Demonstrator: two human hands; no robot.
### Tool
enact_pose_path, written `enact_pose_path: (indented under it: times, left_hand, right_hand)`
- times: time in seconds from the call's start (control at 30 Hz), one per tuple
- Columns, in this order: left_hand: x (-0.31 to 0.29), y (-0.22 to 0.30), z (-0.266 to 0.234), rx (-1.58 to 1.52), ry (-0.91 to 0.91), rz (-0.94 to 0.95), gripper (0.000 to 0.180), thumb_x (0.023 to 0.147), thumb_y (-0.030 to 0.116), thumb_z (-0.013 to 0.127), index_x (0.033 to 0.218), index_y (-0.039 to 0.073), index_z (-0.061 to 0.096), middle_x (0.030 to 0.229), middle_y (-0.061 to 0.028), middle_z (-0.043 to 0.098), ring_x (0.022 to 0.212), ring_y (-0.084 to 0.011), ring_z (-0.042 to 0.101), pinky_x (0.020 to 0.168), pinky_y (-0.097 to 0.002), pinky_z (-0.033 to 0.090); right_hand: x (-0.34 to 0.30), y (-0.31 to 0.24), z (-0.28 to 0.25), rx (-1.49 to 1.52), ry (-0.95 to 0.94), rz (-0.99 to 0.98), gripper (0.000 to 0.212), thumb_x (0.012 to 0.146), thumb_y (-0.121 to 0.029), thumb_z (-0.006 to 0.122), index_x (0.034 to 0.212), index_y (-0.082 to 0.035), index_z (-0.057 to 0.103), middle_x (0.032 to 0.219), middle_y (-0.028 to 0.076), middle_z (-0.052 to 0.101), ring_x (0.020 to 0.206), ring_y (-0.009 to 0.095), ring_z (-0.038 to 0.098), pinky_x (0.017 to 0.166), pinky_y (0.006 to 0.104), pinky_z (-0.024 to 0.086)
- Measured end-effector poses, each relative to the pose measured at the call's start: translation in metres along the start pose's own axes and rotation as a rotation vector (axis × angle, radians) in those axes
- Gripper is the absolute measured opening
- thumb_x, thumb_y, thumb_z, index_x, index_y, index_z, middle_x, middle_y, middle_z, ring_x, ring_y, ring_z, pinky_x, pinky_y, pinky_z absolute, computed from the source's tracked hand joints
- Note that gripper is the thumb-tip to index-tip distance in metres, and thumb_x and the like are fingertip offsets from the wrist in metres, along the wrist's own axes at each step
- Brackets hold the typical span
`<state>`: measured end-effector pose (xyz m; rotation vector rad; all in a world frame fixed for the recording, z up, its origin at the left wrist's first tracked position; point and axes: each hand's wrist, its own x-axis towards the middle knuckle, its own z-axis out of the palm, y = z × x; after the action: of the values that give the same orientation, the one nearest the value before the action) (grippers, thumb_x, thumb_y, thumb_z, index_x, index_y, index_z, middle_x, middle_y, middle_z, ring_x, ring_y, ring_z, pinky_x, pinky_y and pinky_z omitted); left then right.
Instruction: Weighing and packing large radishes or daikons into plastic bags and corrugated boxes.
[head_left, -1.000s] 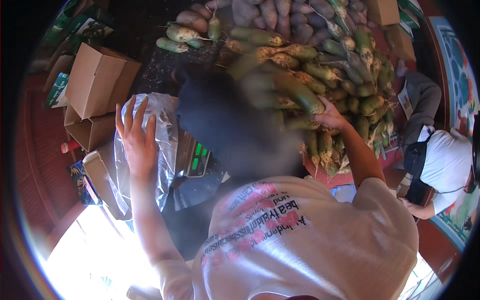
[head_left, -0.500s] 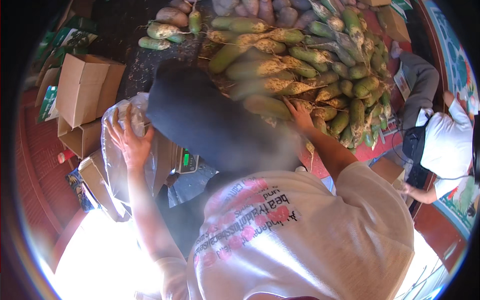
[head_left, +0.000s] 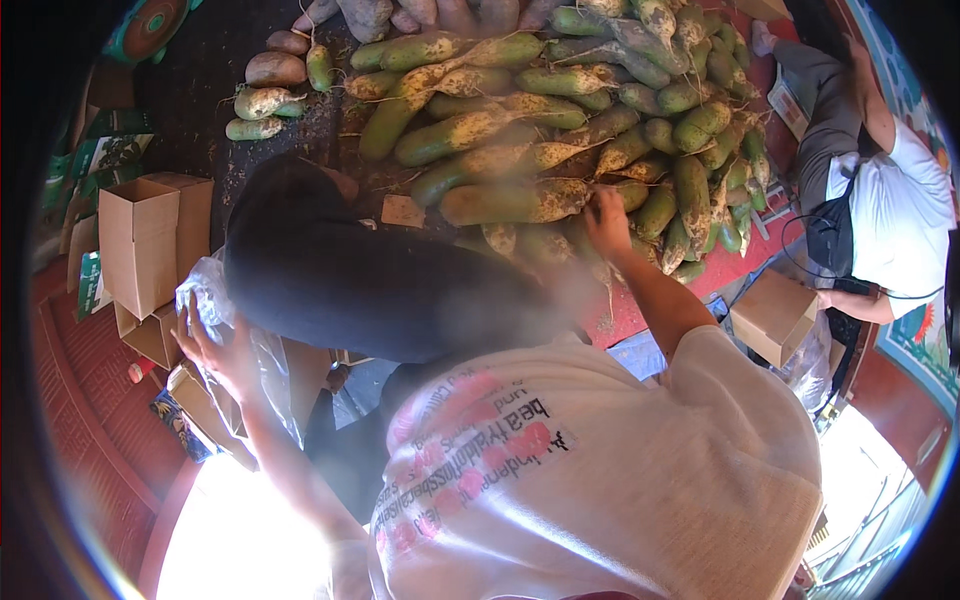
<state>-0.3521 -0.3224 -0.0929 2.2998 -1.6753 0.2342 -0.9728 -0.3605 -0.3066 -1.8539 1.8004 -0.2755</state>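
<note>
A long green radish (head_left: 512, 202) with soil on its root end lies at the near side of a big heap of radishes (head_left: 690, 130). My right hand (head_left: 608, 225) is closed at that root end, its fingertips partly hidden. On the left, my left hand (head_left: 218, 352) lies against a crumpled clear plastic bag (head_left: 275, 375), fingers apart and slightly blurred. The bag hangs over a cardboard box (head_left: 305, 375) beside my bent leg in dark trousers (head_left: 370, 280).
Open cardboard boxes (head_left: 150, 235) stand at the left. Brownish roots (head_left: 275, 70) and smaller radishes (head_left: 255, 128) lie at the back left. At the right, another person in a white shirt (head_left: 900, 235) is beside a brown box (head_left: 773, 315).
My right hand has gone from spread fingers to a closed grasp at the radish's root end. My left hand has moved lower along the bag. The whole view has shifted.
</note>
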Motion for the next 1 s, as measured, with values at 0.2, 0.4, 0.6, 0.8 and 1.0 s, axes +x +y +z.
enact_pose_path:
  times: [0.2,0.4,0.6,0.8,1.0]
  left_hand:
    - [0.001,-0.004,-0.016,0.04,0.142,0.114,0.051,0.095,0.04,0.067,0.135,0.01,0.059,0.145,-0.0174,0.04,0.136,-0.0365,0.039,0.111,-0.0556,0.036]
    - [-0.022,-0.006,-0.042,0.046,0.235,-0.047,0.054,0.094,0.047,0.064,0.134,0.01,0.061,0.14,-0.0164,0.048,0.135,-0.0342,0.042,0.108,-0.0562,0.04]
    - [-0.032,-0.014,-0.042,-0.004,0.271,-0.122,0.049,0.095,0.041,0.065,0.133,0.01,0.06,0.141,-0.0147,0.048,0.131,-0.0311,0.049,0.103,-0.0496,0.052]
    - [-0.01,-0.013,-0.063,-0.098,0.307,-0.034,0.044,0.097,0.029,0.065,0.135,0.008,0.058,0.14,-0.0153,0.048,0.13,-0.0315,0.051,0.097,-0.0459,0.058]
    - [0.065,0.106,-0.089,-0.694,0.287,-0.195,0.044,0.098,0.016,0.059,0.139,0.0,0.051,0.147,-0.0196,0.047,0.132,-0.0341,0.051,0.105,-0.0491,0.05]
  right_hand:
    - [0.094,0.144,0.022,0.523,0.143,0.858,0.04,0.093,-0.014,0.062,0.129,-0.001,0.053,0.124,0.022,0.057,0.102,0.036,0.062,0.081,0.0481,0.053]
    - [0.164,0.108,0.058,1.045,0.166,1.481,0.024,0.098,-0.016,0.06,0.118,-0.004,0.053,0.105,0.016,0.062,0.084,0.033,0.067,0.06,0.0393,0.059]
    - [0.147,0.127,0.039,1.346,0.037,1.503,0.013,0.101,-0.021,0.058,0.104,-0.008,0.06,0.081,0.006,0.059,0.066,0.016,0.058,0.045,0.024,0.046]
    - [0.121,0.104,-0.01,0.935,-0.131,1.257,0.018,0.102,-0.028,0.058,0.088,-0.015,0.06,0.063,-0.005,0.05,0.05,0.009,0.041,0.041,0.0224,0.029]
    - [0.063,0.061,-0.128,1.152,-0.211,1.104,0.024,0.102,-0.03,0.057,0.087,-0.012,0.059,0.063,-0.007,0.048,0.047,0.006,0.034,0.044,0.0216,0.028]
